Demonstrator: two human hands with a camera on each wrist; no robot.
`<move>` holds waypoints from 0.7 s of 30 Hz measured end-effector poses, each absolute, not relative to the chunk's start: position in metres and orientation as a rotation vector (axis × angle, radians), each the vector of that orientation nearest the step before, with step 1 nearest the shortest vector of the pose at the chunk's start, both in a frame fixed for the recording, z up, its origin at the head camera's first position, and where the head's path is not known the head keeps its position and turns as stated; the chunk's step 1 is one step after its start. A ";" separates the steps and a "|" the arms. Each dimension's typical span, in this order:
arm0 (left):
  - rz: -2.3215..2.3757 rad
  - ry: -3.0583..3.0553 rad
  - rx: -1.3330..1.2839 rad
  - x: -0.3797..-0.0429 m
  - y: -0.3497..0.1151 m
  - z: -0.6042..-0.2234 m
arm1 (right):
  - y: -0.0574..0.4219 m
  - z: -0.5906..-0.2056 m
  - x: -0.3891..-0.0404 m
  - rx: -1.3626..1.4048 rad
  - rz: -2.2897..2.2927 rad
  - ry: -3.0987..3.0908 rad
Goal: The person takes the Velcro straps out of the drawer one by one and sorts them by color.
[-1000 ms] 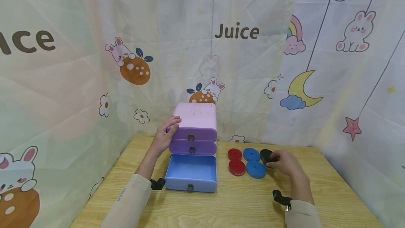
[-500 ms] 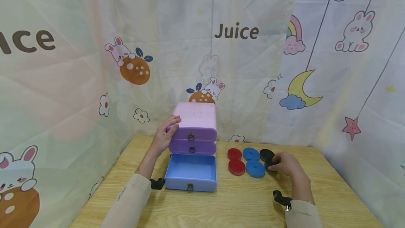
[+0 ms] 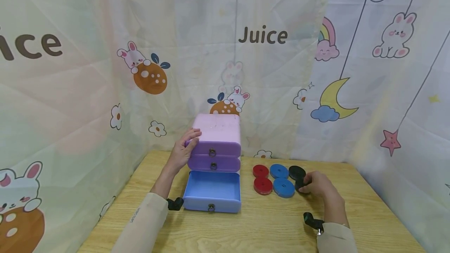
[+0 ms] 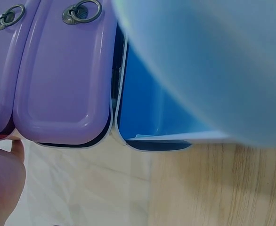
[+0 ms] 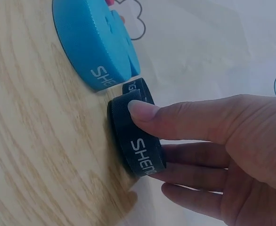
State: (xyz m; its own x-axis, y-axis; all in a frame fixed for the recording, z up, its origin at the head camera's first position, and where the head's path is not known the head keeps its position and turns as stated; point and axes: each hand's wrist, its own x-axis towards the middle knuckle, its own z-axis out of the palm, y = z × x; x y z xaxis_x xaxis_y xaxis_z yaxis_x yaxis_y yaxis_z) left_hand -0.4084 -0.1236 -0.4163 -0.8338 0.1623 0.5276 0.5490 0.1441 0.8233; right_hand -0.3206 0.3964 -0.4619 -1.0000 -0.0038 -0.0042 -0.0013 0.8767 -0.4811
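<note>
My left hand (image 3: 181,153) rests on the upper left corner of a small drawer cabinet (image 3: 218,126), fingers lying on its pink top. Two purple drawers of it are closed; the blue bottom drawer (image 3: 226,207) is pulled out, with nothing seen inside. On the right, my right hand (image 3: 321,184) pinches a black tape roll (image 5: 133,134) between thumb and fingers, low at the table. Right behind that roll lies a second black tape roll (image 3: 297,171). Two blue tape rolls (image 3: 283,187) are left of them, and two red tape rolls (image 3: 263,186) further left.
Everything stands on a wooden table (image 3: 267,225). A printed cloth (image 3: 274,73) hangs behind and at both sides, close to the table's back edge. The pulled-out drawer juts toward me, with its ring handle (image 3: 211,207) in front.
My right hand has drawn the black roll slightly toward me, in front of the other black roll, which now shows more. My left hand and the cabinet have stayed put.
</note>
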 end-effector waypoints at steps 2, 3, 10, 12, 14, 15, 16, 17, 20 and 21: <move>-1.738 -2.107 -0.693 -0.409 -0.123 -0.417 | 0.397 -0.462 -0.321 0.003 -0.777 3.034; -1.738 -2.105 -0.695 -0.409 -0.123 -0.417 | 0.397 -0.462 -0.321 0.007 -0.772 3.032; -1.740 -2.098 -0.701 -0.409 -0.123 -0.417 | 0.386 -0.449 -0.320 -0.055 -0.805 3.069; -1.736 -2.105 -0.698 -0.409 -0.124 -0.417 | 0.379 -0.443 -0.320 -0.086 -0.842 3.077; -1.733 -2.113 -0.688 -0.409 -0.124 -0.417 | 0.372 -0.438 -0.320 -0.130 -0.880 3.086; -1.730 -2.115 -0.687 -0.409 -0.124 -0.417 | 0.368 -0.436 -0.320 -0.157 -0.904 3.090; -1.727 -2.114 -0.691 -0.409 -0.124 -0.417 | 0.364 -0.434 -0.320 -0.184 -0.938 3.090; -1.726 -2.114 -0.693 -0.409 -0.124 -0.417 | 0.361 -0.432 -0.320 -0.222 -0.964 3.091; -1.726 -2.109 -0.696 -0.409 -0.124 -0.417 | 0.351 -0.429 -0.321 -0.332 -1.027 3.089; -1.727 -2.105 -0.702 -0.409 -0.124 -0.417 | 0.348 -0.429 -0.321 -0.384 -1.044 3.081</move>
